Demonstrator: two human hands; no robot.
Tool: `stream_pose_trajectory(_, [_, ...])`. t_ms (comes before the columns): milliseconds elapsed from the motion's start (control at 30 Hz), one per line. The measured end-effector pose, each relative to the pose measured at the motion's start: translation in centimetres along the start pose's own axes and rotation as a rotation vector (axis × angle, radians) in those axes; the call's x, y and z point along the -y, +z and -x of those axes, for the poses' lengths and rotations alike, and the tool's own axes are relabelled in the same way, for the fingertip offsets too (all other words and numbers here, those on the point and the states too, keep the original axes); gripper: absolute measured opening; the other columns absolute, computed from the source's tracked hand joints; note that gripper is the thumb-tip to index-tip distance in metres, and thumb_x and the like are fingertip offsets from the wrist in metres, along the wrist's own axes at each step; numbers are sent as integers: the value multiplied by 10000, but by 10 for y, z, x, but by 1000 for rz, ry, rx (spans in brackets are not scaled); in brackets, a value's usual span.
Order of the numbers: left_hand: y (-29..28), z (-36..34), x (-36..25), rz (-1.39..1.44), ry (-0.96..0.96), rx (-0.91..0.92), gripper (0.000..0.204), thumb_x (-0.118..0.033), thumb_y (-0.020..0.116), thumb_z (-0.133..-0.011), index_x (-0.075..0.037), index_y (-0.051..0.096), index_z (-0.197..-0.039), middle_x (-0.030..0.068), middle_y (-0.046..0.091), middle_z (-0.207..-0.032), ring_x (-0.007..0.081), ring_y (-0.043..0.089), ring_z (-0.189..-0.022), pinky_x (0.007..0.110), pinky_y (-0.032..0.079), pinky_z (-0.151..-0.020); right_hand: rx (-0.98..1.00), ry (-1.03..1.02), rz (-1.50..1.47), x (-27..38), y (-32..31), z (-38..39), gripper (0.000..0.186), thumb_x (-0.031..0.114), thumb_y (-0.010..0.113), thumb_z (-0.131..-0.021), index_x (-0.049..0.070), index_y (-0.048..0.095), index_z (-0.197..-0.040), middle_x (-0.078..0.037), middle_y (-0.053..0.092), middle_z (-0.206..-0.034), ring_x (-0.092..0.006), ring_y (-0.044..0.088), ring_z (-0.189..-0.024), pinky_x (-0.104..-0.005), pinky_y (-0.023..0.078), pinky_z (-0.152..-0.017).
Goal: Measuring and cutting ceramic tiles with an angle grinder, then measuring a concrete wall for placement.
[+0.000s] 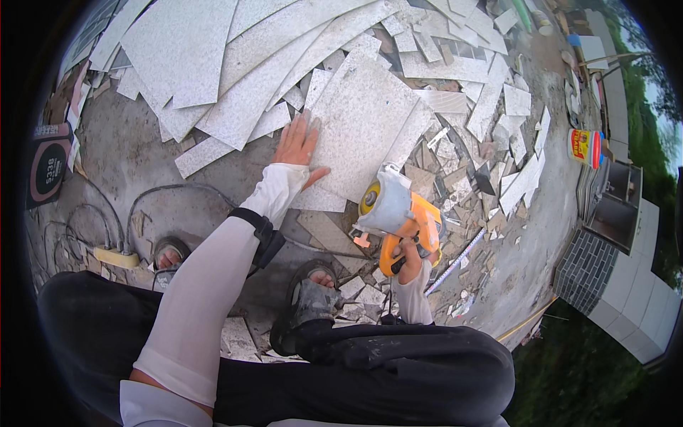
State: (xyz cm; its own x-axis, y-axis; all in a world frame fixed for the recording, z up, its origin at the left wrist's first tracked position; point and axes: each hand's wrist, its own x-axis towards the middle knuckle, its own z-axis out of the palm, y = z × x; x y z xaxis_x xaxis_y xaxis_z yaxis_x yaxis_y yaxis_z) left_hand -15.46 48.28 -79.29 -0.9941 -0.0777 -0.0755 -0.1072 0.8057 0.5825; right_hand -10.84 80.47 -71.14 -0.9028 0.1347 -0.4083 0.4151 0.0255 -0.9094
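Observation:
My left hand [295, 147] lies flat, fingers spread, on a speckled light grey tile [356, 142], below its upper left edge. My right hand [411, 262] is closed round the handle of an orange handheld cutting saw [420, 226] with a grey guard and a round yellow-hubbed part. The saw sits at the near right of the tile. Broken tile pieces [445, 167] lie around and under it, and a white measuring strip [455, 262] lies to its right.
A tile pile [178, 50] spreads ahead. Cables and a yellow power strip [116, 257] lie left, near a dark pink-trimmed device [50, 167] and my sandalled feet [316, 281]. At right are a colourful bucket [587, 148], a sink unit [615, 206] and a brick ledge [583, 267].

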Motion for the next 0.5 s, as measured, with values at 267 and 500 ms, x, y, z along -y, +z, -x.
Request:
stream_pose_trajectory(267, [-2, -2, -4, 16, -10, 11, 929, -322, 796, -765, 0, 301, -1483, 275, 175, -1568, 431, 181, -1459, 486, 182, -1198, 8, -60, 15, 10, 9, 10, 317, 39, 591, -834, -15, 534, -1140, -80, 626, -769, -135, 584, -583, -272, 482, -536])
stream_pose_trajectory(500, [-15, 1, 7, 23, 54, -149, 758, -249, 777, -769, 34, 412, -1371, 274, 344, -1478, 440, 322, -1378, 482, 291, -1139, 5, 128, -149, 101, 3, -21, 268, 105, 565, -862, 29, 568, -1119, -52, 602, -766, -154, 594, -570, -285, 507, -511])
